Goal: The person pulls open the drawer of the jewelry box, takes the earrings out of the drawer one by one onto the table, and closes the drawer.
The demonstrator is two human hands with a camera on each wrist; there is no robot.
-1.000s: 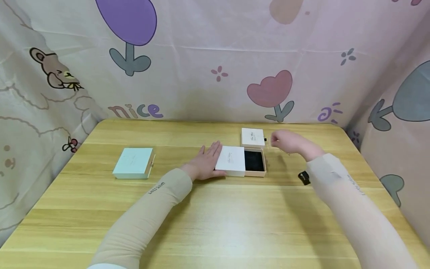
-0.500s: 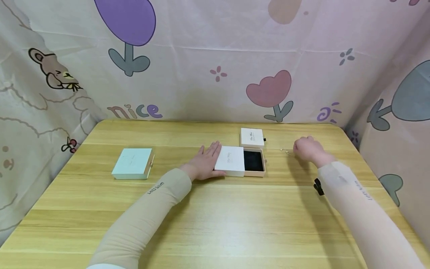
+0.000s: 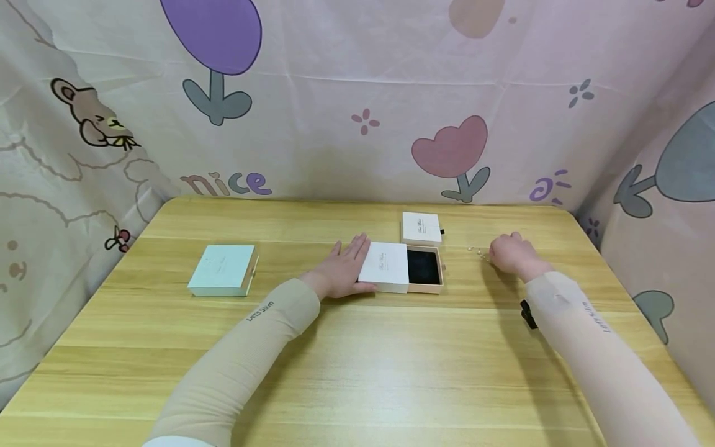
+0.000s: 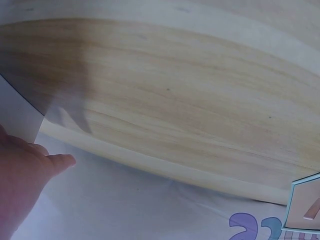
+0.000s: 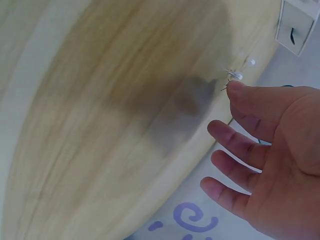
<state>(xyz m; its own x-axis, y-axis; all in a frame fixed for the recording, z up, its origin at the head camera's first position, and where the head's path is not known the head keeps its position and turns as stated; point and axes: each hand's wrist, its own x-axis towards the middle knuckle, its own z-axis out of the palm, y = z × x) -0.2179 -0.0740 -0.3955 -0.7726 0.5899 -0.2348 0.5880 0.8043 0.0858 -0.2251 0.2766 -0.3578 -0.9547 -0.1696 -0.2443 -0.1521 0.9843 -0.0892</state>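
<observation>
My left hand [image 3: 342, 270] lies with straight fingers against the left end of a white drawer-style jewellery box [image 3: 383, 266]. The box's drawer [image 3: 438, 287] sticks out to the right, showing a black insert [image 3: 422, 267]. At the right, my right hand [image 3: 511, 253] is low over the table. Its thumb and forefinger pinch the end of a thin jewellery chain with pearl beads [image 5: 239, 76], and the other fingers are loosely bent. The chain's beads lie just left of the fingertips. In the left wrist view, part of the left hand [image 4: 25, 175] overlaps the box's white corner.
A smaller white box [image 3: 421, 228] with a black pull tab stands right behind the half-open one. Toward the left is a pale mint box [image 3: 222, 270]. All stand on a wooden table [image 3: 357, 366], backed by a printed cloth [image 3: 335, 124].
From beside the small white box, my right hand has moved right and lower with the chain, whose beads now show to its left. The left hand and the boxes have stayed in place.
</observation>
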